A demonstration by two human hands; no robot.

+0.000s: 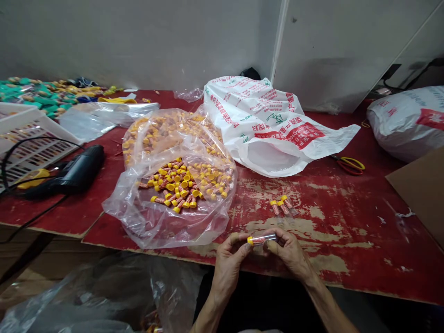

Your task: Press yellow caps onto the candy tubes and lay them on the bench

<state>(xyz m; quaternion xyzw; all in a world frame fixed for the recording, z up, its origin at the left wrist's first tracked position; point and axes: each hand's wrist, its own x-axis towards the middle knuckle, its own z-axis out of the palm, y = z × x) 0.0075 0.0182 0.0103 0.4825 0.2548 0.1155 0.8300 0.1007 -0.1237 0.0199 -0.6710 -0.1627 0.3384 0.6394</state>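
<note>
Between my two hands, just over the table's front edge, lies a small clear tube with a yellow cap [261, 239] and a red printed label. My left hand [231, 253] pinches its capped end. At the clear end, the fingers of my right hand [289, 252] close on the same tube. A little beyond my right hand, three similar tubes [283, 207] lie side by side on the red table. To the left, a clear plastic bag [128, 212] gapes open, full of yellow-capped tubes [180, 185].
A white printed sack [256, 115] lies behind the bag. Scissors [350, 165] rest right of it, near another sack [405, 115] and a cardboard box [419, 189]. At left are a black heat gun or hair dryer [81, 171], a white basket [34, 125] and green items [38, 97].
</note>
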